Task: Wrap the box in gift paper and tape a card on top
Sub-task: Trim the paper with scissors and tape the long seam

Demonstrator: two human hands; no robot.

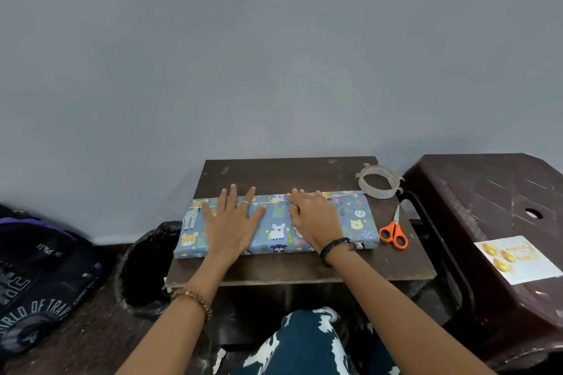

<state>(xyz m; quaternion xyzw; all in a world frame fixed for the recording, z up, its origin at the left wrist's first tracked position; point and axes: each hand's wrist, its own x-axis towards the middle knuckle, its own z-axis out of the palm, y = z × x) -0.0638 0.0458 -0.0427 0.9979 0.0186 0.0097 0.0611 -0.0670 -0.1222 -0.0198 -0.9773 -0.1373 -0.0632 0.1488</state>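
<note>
A person's two bare hands rest on a flat rectangular box wrapped in blue gift paper printed with cartoon animals (320, 222), which lies lengthwise across a small dark brown wooden table (289, 268) set against a plain grey wall (274, 55). The left hand (233, 222) lies palm down on the left half of the box, fingers straight and spread, a thin ring on one finger and a brown beaded bracelet (195, 298) at the wrist. The right hand (313, 216) rests just beside it on the middle of the box, its fingers reaching to the far top edge where the paper's edge runs along the box; the thumb is tucked under and whether it pinches anything cannot be told. A dark braided band (335, 248) circles the right wrist.

To the right of the right hand, beyond the box's far right corner, a roll of clear adhesive tape (379, 181) stands on the table. Nearer, just off the box's right end, lie orange-handled scissors (394, 233) with blades pointing away. Further right, on a dark brown plastic stool (487, 192), rests a white greeting card with gold balloons and gold lettering (518, 259), well apart from both hands.

Left of the left hand, below table level, sits a bin lined with a black bag (143, 268), and beyond it a dark backpack with white lettering (39, 277). Patterned teal and white fabric (304, 344) shows between the forearms.
</note>
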